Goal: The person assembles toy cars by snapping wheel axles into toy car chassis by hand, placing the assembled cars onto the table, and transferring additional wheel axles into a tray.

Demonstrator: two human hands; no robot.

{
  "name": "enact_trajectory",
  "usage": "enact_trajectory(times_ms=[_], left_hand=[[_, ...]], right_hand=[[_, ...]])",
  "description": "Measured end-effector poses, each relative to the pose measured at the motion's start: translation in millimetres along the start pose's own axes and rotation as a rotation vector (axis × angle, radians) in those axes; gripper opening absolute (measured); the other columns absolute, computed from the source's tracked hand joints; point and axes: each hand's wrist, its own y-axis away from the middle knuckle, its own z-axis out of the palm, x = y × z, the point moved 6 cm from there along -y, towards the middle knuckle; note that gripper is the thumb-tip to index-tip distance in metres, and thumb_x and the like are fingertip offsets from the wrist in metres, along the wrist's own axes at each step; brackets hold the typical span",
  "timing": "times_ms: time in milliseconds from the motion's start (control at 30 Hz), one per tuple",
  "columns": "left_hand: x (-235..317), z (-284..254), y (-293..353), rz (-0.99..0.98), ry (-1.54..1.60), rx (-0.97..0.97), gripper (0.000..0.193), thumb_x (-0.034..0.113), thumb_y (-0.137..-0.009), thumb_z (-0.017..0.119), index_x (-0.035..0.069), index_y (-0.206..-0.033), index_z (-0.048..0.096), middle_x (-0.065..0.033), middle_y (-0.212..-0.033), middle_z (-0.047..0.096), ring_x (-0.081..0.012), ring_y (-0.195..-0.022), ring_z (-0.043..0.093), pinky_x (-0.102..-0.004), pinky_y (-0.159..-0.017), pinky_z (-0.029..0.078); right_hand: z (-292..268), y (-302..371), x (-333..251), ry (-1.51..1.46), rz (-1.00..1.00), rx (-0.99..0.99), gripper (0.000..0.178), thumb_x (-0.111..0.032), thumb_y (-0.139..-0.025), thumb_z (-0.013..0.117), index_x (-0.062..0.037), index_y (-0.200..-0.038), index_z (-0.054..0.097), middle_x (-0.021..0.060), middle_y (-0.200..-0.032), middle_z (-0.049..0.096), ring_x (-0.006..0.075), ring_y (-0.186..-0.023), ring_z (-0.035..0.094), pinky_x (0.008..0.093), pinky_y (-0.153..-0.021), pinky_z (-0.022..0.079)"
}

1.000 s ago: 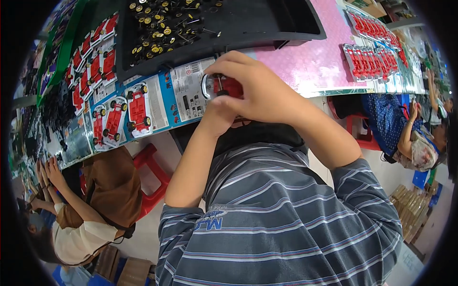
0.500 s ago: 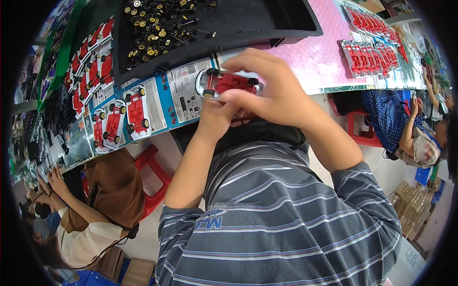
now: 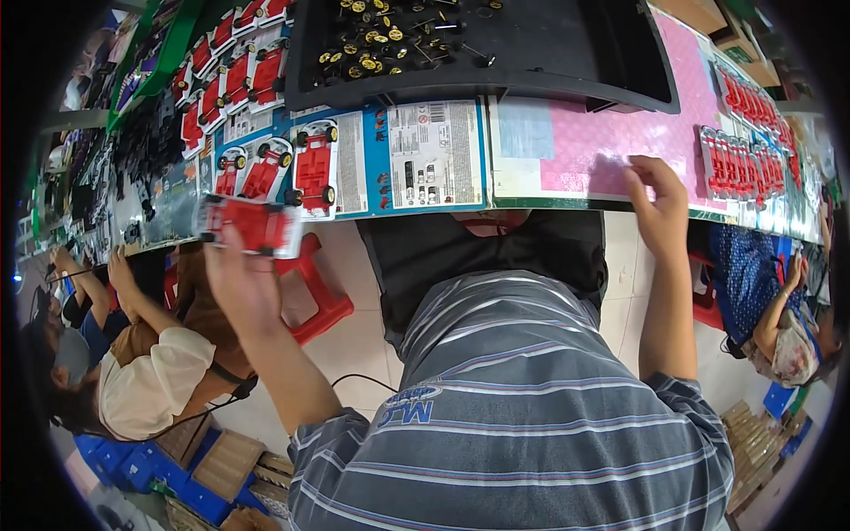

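My left hand [image 3: 237,283] grips a toy car [image 3: 257,226] with a red underside and a pale body, blurred by motion. It is held at the table's near edge, just in front of several finished-looking upturned toy cars [image 3: 314,165] with black and yellow wheels. My right hand [image 3: 660,199] is raised near the edge on the right, over the pink surface, its thumb and forefinger apart and nothing visible between them. A black tray [image 3: 567,87] ahead of me holds loose wheel-and-axle pieces [image 3: 372,49].
More red toy cars [image 3: 235,75] lie in rows at the far left, beside a green-edged bin [image 3: 159,66]. Red-and-silver toy car parts [image 3: 739,168] line up on the pink mat [image 3: 611,137] at right. Co-workers sit on both sides; a red stool [image 3: 323,301] stands at left.
The toy car has gone from between both hands to the left, now in my left hand alone. My right hand has let go and moved right. The view has shifted.
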Motion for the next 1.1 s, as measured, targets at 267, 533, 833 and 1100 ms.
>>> enact_trajectory(times_ms=[267, 533, 833, 1100], left_hand=[[39, -174, -104, -0.052, -0.692, 0.332, 0.039, 0.035, -0.106, 0.045, 0.001, -0.121, 0.055, -0.006, -0.104, 0.066, -0.0137, -0.086, 0.063, -0.0287, -0.075, 0.051], [-11, -200, -157, -0.281, -0.754, 0.131, 0.046, 0.034, -0.104, 0.049, -0.004, -0.13, 0.058, -0.0093, -0.121, 0.065, -0.0158, -0.107, 0.06, -0.0291, -0.097, 0.043], [17, -173, -145, -0.085, -1.567, 0.219, 0.08, 0.063, -0.097, 0.039, -0.007, -0.133, 0.052, -0.0333, -0.13, 0.055, -0.046, -0.125, 0.051, -0.0454, -0.106, 0.038], [-37, 117, 25, 0.447, -0.809, -0.088, 0.032, 0.024, -0.098, 0.061, -0.002, -0.115, 0.06, -0.0101, -0.102, 0.064, -0.0155, -0.084, 0.059, -0.0286, -0.077, 0.048]], right_hand=[[-89, -16, 42, 0.65, -0.033, 0.18, 0.033, -0.018, -0.086, 0.07, 0.0023, -0.112, 0.064, 0.0199, -0.11, 0.063, 0.0356, -0.102, 0.061, 0.0415, -0.089, 0.048], [-92, -10, 75, 0.779, 0.004, 0.191, 0.03, -0.016, -0.088, 0.068, 0.0018, -0.111, 0.064, 0.0211, -0.105, 0.064, 0.0388, -0.097, 0.062, 0.043, -0.086, 0.049], [-105, -7, 93, 0.846, 0.146, 0.311, 0.024, -0.007, -0.083, 0.065, 0.0026, -0.105, 0.061, 0.0248, -0.102, 0.061, 0.0433, -0.099, 0.057, 0.0485, -0.087, 0.046], [-98, 20, 7, 0.322, 0.025, 0.593, 0.018, -0.005, -0.082, 0.072, 0.0004, -0.097, 0.063, 0.0098, -0.085, 0.064, 0.0162, -0.067, 0.058, 0.0285, -0.061, 0.048]])
